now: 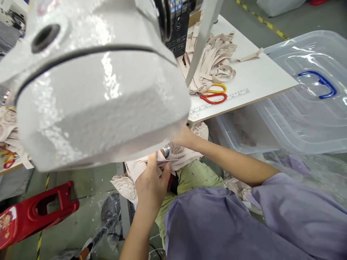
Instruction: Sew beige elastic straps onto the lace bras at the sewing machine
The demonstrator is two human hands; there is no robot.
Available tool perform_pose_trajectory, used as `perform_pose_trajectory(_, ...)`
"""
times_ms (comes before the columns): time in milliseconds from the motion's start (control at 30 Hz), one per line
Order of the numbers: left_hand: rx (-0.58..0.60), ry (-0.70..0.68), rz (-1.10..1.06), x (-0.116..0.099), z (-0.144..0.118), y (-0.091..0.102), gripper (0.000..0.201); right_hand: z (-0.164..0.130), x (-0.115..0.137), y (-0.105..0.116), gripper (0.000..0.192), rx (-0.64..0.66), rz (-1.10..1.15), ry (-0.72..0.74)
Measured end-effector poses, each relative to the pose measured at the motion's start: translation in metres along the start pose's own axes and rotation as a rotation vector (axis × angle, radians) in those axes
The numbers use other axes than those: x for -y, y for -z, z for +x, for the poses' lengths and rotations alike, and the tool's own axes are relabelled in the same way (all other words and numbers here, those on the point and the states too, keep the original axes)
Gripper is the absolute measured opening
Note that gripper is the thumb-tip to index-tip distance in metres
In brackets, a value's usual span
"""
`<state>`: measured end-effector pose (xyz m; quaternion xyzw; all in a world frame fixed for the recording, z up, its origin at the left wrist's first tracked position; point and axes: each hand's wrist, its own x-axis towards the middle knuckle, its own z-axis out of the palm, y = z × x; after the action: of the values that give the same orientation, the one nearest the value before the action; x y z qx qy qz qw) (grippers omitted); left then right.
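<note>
The left hand (153,177) lies on pale pink lace fabric (187,159), its thumb and forefinger set apart against the cloth; whether it pinches the fabric cannot be told. Just to its right, the right hand (185,137) reaches in over the same fabric, its fingers hidden by the machine head, so its grip cannot be told either. A shiny metal part (167,150) stands between the two hands, with the fabric around it. Directly below the hands are green cloth (199,175) and a lilac shirt (211,224).

Above both hands looms the white machine head (105,108), with a dark control panel (177,39) at its upper right. Beyond the right hand, up and to the right, is the white bench (260,76), carrying red-and-yellow scissors (202,96), a clear ruler (235,94) and a heap of pale strips (206,66). Farther right of that hand sits a clear plastic box (311,122) with a blue handle (331,86). Well left of the left hand, a red stool (20,225) is on the floor (89,206).
</note>
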<state>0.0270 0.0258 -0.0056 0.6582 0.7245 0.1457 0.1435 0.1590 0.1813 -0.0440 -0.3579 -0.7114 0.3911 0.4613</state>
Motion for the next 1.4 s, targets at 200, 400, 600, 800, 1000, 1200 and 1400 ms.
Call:
perform_pose_trajectory(200,-0.209,-0.009,-0.012,0.004,-0.008,-0.012,0.087,-0.034,0.000,0.008,0.039,-0.074,0.254,-0.176)
perform_pose_trajectory(400,-0.165,-0.145,-0.088,-0.011,-0.031,-0.037,0.099,-0.089,0.022,0.026,0.038,0.109,0.152,-0.270)
perform_pose_trajectory(600,0.070,-0.294,-0.281,-0.028,-0.076,-0.046,0.097,-0.126,0.045,0.035,0.034,0.155,0.438,-0.516)
perform_pose_trajectory(800,-0.117,-0.343,-0.364,-0.012,-0.066,0.004,0.030,-0.126,0.048,0.048,0.037,0.355,0.690,-0.587)
perform_pose_trajectory(1000,0.151,-0.445,-0.138,-0.017,-0.034,0.016,0.034,-0.114,0.054,0.048,0.036,0.835,0.372,-0.289)
perform_pose_trajectory(1200,0.590,0.297,-0.924,0.013,-0.013,-0.033,0.046,-0.123,0.033,0.027,0.028,0.540,-0.612,0.196)
perform_pose_trajectory(1400,0.410,0.333,-1.244,0.023,-0.024,-0.045,0.038,-0.138,0.016,0.019,0.023,0.138,-0.401,0.142)
